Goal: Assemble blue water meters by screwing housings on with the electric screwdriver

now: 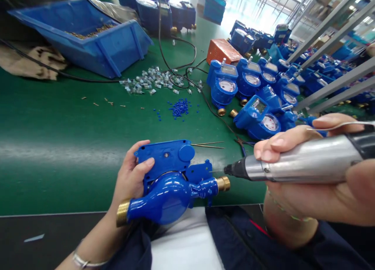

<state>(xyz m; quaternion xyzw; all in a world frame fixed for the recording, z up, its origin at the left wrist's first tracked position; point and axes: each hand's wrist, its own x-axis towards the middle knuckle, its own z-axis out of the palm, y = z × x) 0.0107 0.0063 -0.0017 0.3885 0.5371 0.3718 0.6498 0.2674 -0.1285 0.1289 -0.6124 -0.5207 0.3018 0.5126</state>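
Note:
My left hand [133, 170] grips a blue water meter [172, 196] by its flat plastic housing, thumb on top. The meter lies on its side near the table's front edge, with a brass threaded end at lower left and another at right. In my right hand [301, 176] is a silver electric screwdriver [299, 160] with a black nose, held level. Its thin bit points left at a small blue flap [199, 171] on the meter; whether the tip touches it I cannot tell. Two thin brass rods [208, 144] lie just behind the housing.
A blue bin [96, 53] with brass screws stands at back left. Small clear parts [155, 79] and blue plugs [179, 108] are heaped mid-table. Upright meters [224, 84], pliers [241, 147] and an orange box [223, 51] stand or lie at right. A black cable crosses the table.

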